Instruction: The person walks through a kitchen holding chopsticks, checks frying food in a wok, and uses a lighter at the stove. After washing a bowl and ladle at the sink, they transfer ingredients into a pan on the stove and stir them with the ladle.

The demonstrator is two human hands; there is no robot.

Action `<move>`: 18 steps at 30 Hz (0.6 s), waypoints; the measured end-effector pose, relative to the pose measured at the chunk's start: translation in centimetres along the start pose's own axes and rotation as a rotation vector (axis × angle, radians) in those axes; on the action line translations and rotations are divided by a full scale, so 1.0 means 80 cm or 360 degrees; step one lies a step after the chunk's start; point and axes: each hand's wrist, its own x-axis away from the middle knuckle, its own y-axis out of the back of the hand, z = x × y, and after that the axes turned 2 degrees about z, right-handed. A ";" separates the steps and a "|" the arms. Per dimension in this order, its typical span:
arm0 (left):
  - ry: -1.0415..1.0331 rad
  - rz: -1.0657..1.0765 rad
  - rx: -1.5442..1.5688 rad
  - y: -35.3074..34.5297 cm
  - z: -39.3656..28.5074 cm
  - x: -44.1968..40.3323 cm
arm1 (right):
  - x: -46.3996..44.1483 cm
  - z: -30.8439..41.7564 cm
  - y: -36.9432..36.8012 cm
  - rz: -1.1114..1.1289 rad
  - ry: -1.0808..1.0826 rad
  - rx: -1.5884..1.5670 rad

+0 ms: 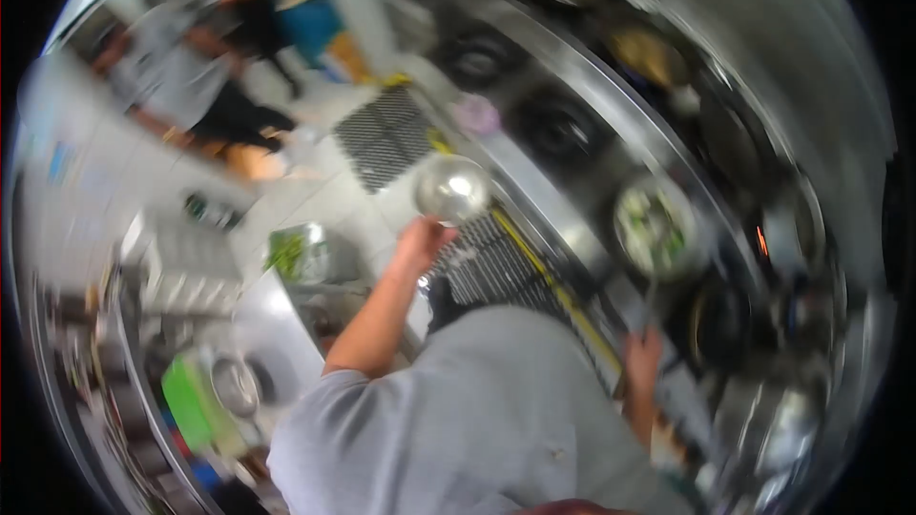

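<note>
My left hand [426, 241] is stretched forward, its fingers closed on the rim of a shiny round metal bowl [452, 189]. The bowl is held out over the floor beside the stove. At the right, my right hand [643, 355] is closed around a thin handle [652, 298], blurred by motion. That handle runs up to a round pan [695, 229] on the stove, with pale pieces and green vegetables in it. Whether it belongs to the pan or to a utensil in it, I cannot tell.
Black burners [555, 128] line the steel stove [582, 229], with a pink cloth-like item [477, 114] at its edge. Black slatted mats [384, 138] lie on the floor. Left stand a container of greens [298, 253] and a green box [187, 403]. Two people [176, 62] are farther back.
</note>
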 end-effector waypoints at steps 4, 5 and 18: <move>-0.0017 0.0316 -0.0023 -0.001 -0.057 -0.028 | 0.030 0.074 -0.024 -0.0295 -0.0138 -0.0071; 0.0000 0.0366 -0.0066 -0.001 -0.071 -0.033 | 0.039 0.104 -0.027 -0.0387 -0.0176 -0.0105; 0.0044 0.0160 -0.0089 0.161 -0.199 -0.100 | 0.040 0.229 -0.133 -0.0563 -0.0324 -0.1411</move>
